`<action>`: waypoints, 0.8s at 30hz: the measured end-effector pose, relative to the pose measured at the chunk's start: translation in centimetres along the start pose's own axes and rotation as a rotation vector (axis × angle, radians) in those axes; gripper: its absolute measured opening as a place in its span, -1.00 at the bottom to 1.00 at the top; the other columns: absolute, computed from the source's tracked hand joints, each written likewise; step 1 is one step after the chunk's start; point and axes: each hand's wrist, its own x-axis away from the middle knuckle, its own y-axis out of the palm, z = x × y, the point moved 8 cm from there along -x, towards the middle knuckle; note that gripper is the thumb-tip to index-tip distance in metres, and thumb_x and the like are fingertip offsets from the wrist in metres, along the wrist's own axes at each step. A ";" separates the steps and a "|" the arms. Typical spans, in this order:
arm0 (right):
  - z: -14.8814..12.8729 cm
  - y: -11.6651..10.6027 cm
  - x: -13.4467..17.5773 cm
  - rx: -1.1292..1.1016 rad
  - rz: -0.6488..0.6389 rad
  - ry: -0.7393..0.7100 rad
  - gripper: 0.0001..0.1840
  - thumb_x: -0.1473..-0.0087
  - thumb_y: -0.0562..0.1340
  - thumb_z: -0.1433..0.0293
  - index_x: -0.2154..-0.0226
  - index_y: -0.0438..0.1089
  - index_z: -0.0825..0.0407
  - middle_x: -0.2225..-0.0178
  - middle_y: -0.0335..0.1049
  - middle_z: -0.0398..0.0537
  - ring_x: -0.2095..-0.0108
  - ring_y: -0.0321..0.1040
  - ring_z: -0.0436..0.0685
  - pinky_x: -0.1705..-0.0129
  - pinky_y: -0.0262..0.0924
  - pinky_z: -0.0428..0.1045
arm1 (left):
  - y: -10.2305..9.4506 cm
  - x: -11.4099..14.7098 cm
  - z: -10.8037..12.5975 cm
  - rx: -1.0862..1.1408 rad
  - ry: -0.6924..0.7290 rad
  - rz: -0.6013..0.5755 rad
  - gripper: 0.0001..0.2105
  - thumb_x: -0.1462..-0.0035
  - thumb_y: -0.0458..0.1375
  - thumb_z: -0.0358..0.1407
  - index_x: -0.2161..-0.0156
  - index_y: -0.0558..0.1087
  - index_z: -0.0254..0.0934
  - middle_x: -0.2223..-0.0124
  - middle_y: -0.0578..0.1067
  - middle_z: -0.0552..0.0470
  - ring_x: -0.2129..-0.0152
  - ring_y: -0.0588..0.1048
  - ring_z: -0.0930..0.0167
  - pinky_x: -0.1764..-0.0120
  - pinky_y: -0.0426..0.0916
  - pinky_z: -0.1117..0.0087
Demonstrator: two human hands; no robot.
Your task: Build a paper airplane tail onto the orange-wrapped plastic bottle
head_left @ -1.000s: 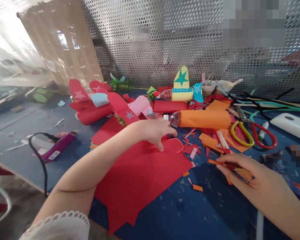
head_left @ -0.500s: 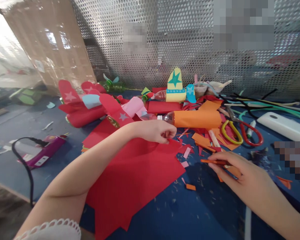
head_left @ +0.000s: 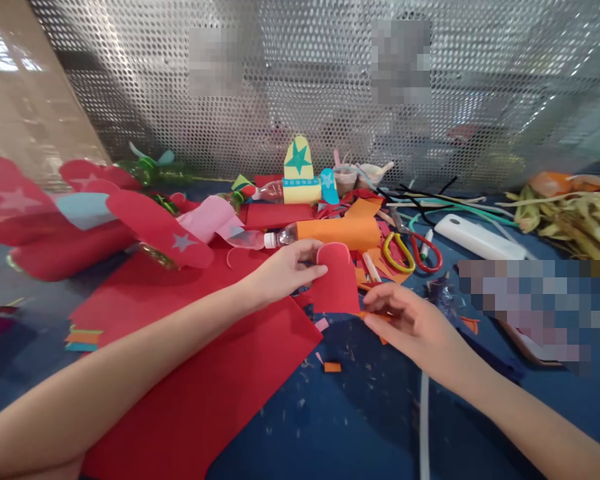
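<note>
My left hand (head_left: 293,270) pinches a small red paper piece (head_left: 335,283) with a rounded top edge, held up over the scraps. Close to that piece's lower right corner is my right hand (head_left: 410,320), its thumb and fingers closed on a thin orange strip (head_left: 373,316); I cannot tell whether strip and red paper touch. Under my left forearm lie large red paper sheets (head_left: 250,373). Just behind both hands a plastic bottle wrapped in orange paper (head_left: 337,233) lies on its side.
Scissors (head_left: 400,252) with yellow and red handles lie right of the orange bottle, by a white glue gun-like tool (head_left: 480,237). Red paper-covered bottle planes (head_left: 75,240) stand left. A yellow-finned bottle (head_left: 300,190) is behind. A phone (head_left: 530,313) and dried husks (head_left: 570,213) are right.
My left hand has picked up the small red paper piece and raised it. My right hand has come nearer to it with the orange strip. The view has turned right.
</note>
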 end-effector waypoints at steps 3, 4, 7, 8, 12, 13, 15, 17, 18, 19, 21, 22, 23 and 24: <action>0.2 0.3 0.0 0.021 -0.038 0.017 -0.87 -0.03 0.22 0.30 0.35 0.30 -0.01 0.35 0.38 -0.13 0.31 0.39 0.03 0.23 0.33 -0.05 | -0.3 0.0 0.4 -0.010 0.029 0.042 -0.78 -0.05 0.13 -0.38 0.15 0.34 -0.34 0.25 0.47 0.00 0.33 0.46 0.43 0.31 0.34 0.41; 0.4 0.4 0.1 0.031 -0.053 0.035 -0.87 -0.03 0.22 0.29 0.36 0.32 -0.01 0.34 0.39 -0.13 0.32 0.40 0.02 0.22 0.32 -0.05 | -0.3 0.1 0.5 -0.018 0.028 0.060 -0.76 -0.05 0.13 -0.38 0.13 0.34 -0.34 0.25 0.46 0.00 0.35 0.46 0.44 0.33 0.34 0.43; 0.8 0.5 0.0 0.026 -0.072 0.104 -0.82 -0.04 0.20 0.23 0.32 0.36 -0.01 0.31 0.41 -0.13 0.34 0.41 0.03 0.26 0.33 -0.04 | -0.1 0.4 0.5 -0.019 0.014 0.093 -0.75 -0.06 0.14 -0.37 0.11 0.32 -0.33 0.20 0.46 0.00 0.41 0.46 0.48 0.41 0.32 0.49; 0.9 0.5 0.0 0.013 -0.074 0.122 -0.80 -0.03 0.20 0.22 0.31 0.36 -0.01 0.31 0.41 -0.12 0.35 0.41 0.04 0.28 0.33 -0.04 | 0.0 0.6 0.6 -0.010 0.017 0.096 -0.75 -0.06 0.14 -0.37 0.12 0.32 -0.32 0.18 0.47 -0.01 0.40 0.46 0.48 0.40 0.34 0.49; 1.1 0.5 -0.2 -0.134 -0.066 0.178 -0.74 0.04 0.25 0.20 0.32 0.33 0.00 0.33 0.42 -0.10 0.35 0.42 0.04 0.24 0.34 -0.01 | 0.5 1.2 0.9 0.055 0.058 0.124 -0.78 -0.09 0.12 -0.36 0.12 0.33 -0.32 0.10 0.47 -0.05 0.28 0.49 0.42 0.27 0.40 0.42; 1.1 0.5 -0.2 -0.183 -0.058 0.185 -0.73 0.07 0.27 0.21 0.32 0.32 0.00 0.34 0.42 -0.11 0.37 0.42 0.03 0.24 0.34 -0.01 | 0.6 1.3 1.1 0.073 0.067 0.127 -0.78 -0.09 0.12 -0.36 0.13 0.33 -0.32 0.09 0.47 -0.07 0.25 0.49 0.41 0.26 0.40 0.41; 1.1 0.3 -0.2 -0.236 -0.033 0.170 -0.73 0.09 0.30 0.23 0.34 0.31 0.00 0.35 0.42 -0.12 0.37 0.42 0.02 0.25 0.34 -0.03 | 0.9 1.5 1.2 0.102 0.075 0.125 -0.80 -0.09 0.13 -0.36 0.14 0.33 -0.31 0.07 0.47 -0.07 0.21 0.49 0.39 0.25 0.41 0.42; 0.9 0.1 -0.3 -0.221 -0.011 0.139 -0.76 0.10 0.31 0.24 0.38 0.33 0.00 0.35 0.42 -0.12 0.36 0.40 0.02 0.29 0.32 -0.05 | 1.2 1.6 1.2 0.130 0.062 0.107 -0.81 -0.09 0.13 -0.37 0.15 0.33 -0.32 0.08 0.47 -0.07 0.22 0.49 0.39 0.25 0.42 0.42; 0.9 0.0 -0.3 -0.205 -0.004 0.134 -0.76 0.10 0.31 0.24 0.38 0.35 0.01 0.34 0.43 -0.11 0.36 0.39 0.02 0.32 0.32 -0.06 | 1.4 1.7 1.1 0.148 0.050 0.098 -0.81 -0.09 0.13 -0.37 0.15 0.33 -0.31 0.08 0.47 -0.07 0.23 0.49 0.40 0.24 0.42 0.42; 1.0 0.0 -0.3 -0.192 -0.002 0.140 -0.76 0.09 0.31 0.23 0.38 0.37 0.02 0.33 0.44 -0.09 0.36 0.39 0.03 0.34 0.31 -0.07 | 1.5 1.7 1.0 0.167 0.038 0.091 -0.81 -0.10 0.12 -0.37 0.15 0.32 -0.31 0.09 0.47 -0.06 0.24 0.49 0.41 0.24 0.42 0.41; 1.3 0.2 -0.2 -0.202 -0.024 0.177 -0.74 0.08 0.31 0.22 0.34 0.40 0.02 0.30 0.46 -0.07 0.34 0.40 0.05 0.33 0.31 -0.04 | 1.7 1.8 1.0 0.184 0.026 0.082 -0.81 -0.10 0.13 -0.36 0.15 0.32 -0.31 0.10 0.47 -0.05 0.25 0.49 0.41 0.24 0.43 0.41; 1.4 0.4 -0.1 -0.232 -0.046 0.192 -0.73 0.08 0.32 0.22 0.31 0.42 0.01 0.29 0.48 -0.06 0.32 0.42 0.06 0.28 0.32 -0.02 | 1.7 1.8 1.0 0.183 0.024 0.083 -0.81 -0.10 0.13 -0.35 0.15 0.33 -0.31 0.10 0.47 -0.05 0.25 0.50 0.41 0.25 0.43 0.41; 1.4 0.6 -0.1 -0.270 -0.070 0.201 -0.72 0.08 0.32 0.22 0.29 0.44 0.00 0.27 0.49 -0.06 0.28 0.42 0.07 0.21 0.32 0.00 | 1.7 1.9 1.0 0.183 0.023 0.084 -0.81 -0.10 0.14 -0.35 0.15 0.33 -0.30 0.10 0.47 -0.04 0.25 0.50 0.41 0.26 0.43 0.42; 1.4 0.9 0.0 -0.310 -0.095 0.207 -0.72 0.08 0.33 0.24 0.27 0.45 -0.01 0.26 0.49 -0.07 0.24 0.42 0.08 0.14 0.30 0.01 | 1.7 1.9 1.1 0.186 0.022 0.084 -0.81 -0.10 0.14 -0.34 0.16 0.33 -0.30 0.10 0.48 -0.04 0.25 0.50 0.41 0.26 0.43 0.42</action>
